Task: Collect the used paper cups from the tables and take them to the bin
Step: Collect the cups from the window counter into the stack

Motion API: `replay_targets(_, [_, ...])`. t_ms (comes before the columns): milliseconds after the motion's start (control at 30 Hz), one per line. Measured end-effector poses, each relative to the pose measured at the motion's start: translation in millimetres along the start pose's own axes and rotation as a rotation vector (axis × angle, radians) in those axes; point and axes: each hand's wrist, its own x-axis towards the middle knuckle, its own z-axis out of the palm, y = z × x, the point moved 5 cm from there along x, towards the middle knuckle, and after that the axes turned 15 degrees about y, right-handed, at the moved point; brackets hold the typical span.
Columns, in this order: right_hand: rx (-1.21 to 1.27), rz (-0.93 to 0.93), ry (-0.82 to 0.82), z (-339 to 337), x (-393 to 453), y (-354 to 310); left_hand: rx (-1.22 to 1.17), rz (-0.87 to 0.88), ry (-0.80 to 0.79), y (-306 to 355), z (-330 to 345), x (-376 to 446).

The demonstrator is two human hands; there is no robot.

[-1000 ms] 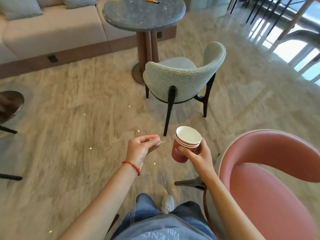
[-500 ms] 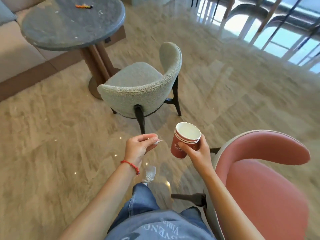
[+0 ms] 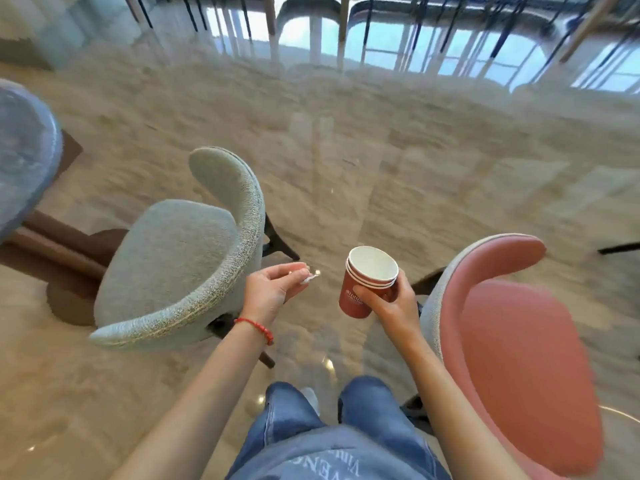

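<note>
Right at chest height, out in front of the jeans [image 3: 332, 441], the right hand [image 3: 388, 303] has its fingers and thumb wrapped round a stack of red paper cups [image 3: 367, 284], looks like three nested going by the rims, held upright with the open mouth up and nothing visible inside the top one. So the cups are off any surface and riding in that hand, between the grey-green chair [image 3: 180, 261] on the left and the pink chair [image 3: 512, 351] on the right. The left hand [image 3: 273, 289] is palm-up with its fingers curled, pinching a small white scrap [image 3: 309, 278] at the fingertips; can't tell what it is, maybe a wrapper or a bit of tissue. There's a red bead bracelet [image 3: 258, 328] on that wrist. Both forearms reach forward, elbows tucked in, wrists relaxed. My read is this is the carry leg, walking to the bin, which isn't in view anywhere. To do it well I'd keep the stack level in case there are dregs, grip low on the outer cup so the inner ones don't slide up, and drop the scrap into the top cup to free a hand. Off to the far left is the edge of a round grey surface [image 3: 24, 157], blurry.
</note>
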Motion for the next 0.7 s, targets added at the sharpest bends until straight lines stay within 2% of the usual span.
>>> replay_targets(133, [0.025,0.012,0.098,-5,28,-8,0.028,-0.022,-0.086,10,38,25])
replay_targets(333, [0.073,0.039,0.139,-4,91,-21,0.066,0.001,-0.165,33,99,67])
replay_targets(700, [0.114,-0.023,0.118,13,252,-78,0.033,0.03,-0.141,111,217,148])
